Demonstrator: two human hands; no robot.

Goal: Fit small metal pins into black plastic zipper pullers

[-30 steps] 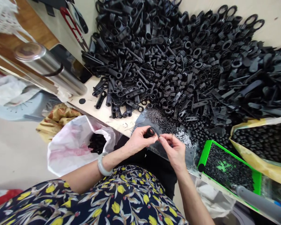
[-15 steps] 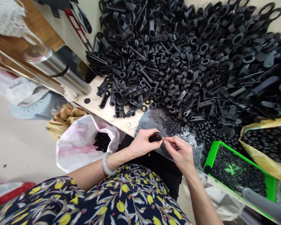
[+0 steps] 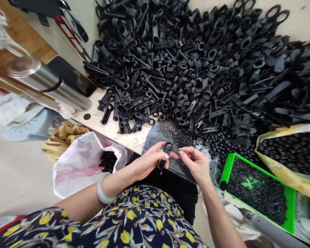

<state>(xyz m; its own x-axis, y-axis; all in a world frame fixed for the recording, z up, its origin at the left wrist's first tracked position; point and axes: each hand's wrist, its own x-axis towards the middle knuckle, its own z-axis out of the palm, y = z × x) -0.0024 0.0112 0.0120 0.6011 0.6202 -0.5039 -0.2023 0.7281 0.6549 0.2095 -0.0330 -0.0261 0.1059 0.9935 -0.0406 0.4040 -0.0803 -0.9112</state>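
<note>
Since half a second ago, your left hand point(image 3: 151, 160) has turned the black ring-ended piece point(image 3: 167, 147), so its ring now stands above your thumb and its handle hangs below. You grip it between thumb and fingers; your right hand point(image 3: 197, 165) sits just beside it, thumb and forefinger pinched together, though I cannot tell whether a tiny part is caught between them. Under both hands lies the dark mat point(image 3: 179, 168) at the bench point(image 3: 134, 136) edge, and if that pinch holds something small, a slack fingertip could drop it onto the mat or over the edge toward your lap. Just past your right hand lie the silver pins point(image 3: 203, 148), near enough for a knuckle to scatter them. Ahead of your left hand, small grey parts point(image 3: 167, 129) spread close to the mixed black pile point(image 3: 183, 69), so a stray sweep could mingle the two. Off to your left hand's outer side gapes the white bag point(image 3: 74, 168); beyond your right hand stands the green tray point(image 3: 226, 168), whose loose contents could spill if your forearm knocked it.
</note>
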